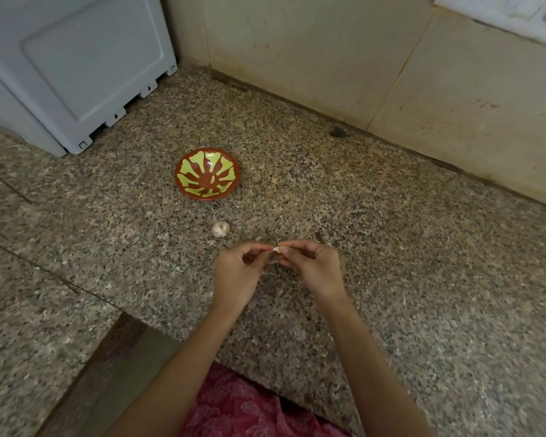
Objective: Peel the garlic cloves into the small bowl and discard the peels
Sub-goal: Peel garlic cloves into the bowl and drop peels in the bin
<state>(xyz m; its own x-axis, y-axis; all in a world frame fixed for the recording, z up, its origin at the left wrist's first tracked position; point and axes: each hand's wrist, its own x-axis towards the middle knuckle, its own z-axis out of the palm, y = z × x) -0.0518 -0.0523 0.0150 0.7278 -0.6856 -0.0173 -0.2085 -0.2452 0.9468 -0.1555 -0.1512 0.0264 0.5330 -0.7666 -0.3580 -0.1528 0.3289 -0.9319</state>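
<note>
- Centrally, just above the near part of the speckled granite worktop (391, 247), a garlic clove (275, 249) is held between two bare hands.
- It is small and pale, cream to off-white, and only a sliver shows between the fingertips; whether skin is on it I cannot tell.
- Its long axis runs roughly across the view, from one hand to the other; which end is the tip is too small to make out.
- The left grip (237, 269) pinches the clove's left end with thumb and forefinger, its other fingers curled.
- The right grip (312, 269) pinches the right end in the same way, and the two sets of fingertips almost meet.
- Near the hands on the far side, a pale, papery garlic piece (220, 230) lies on the worktop.
- Farther back stands the small bowl (183, 171), red-brown with yellow-green petal shapes, upright, with one pale peeled clove (213, 179) lying near its middle, long axis pointing roughly away from the viewer.
- A white appliance (76, 74) stands at the far left, against a beige wall (328, 58).
- Pink patterned cloth (234, 405) shows at the worktop's near edge.
</note>
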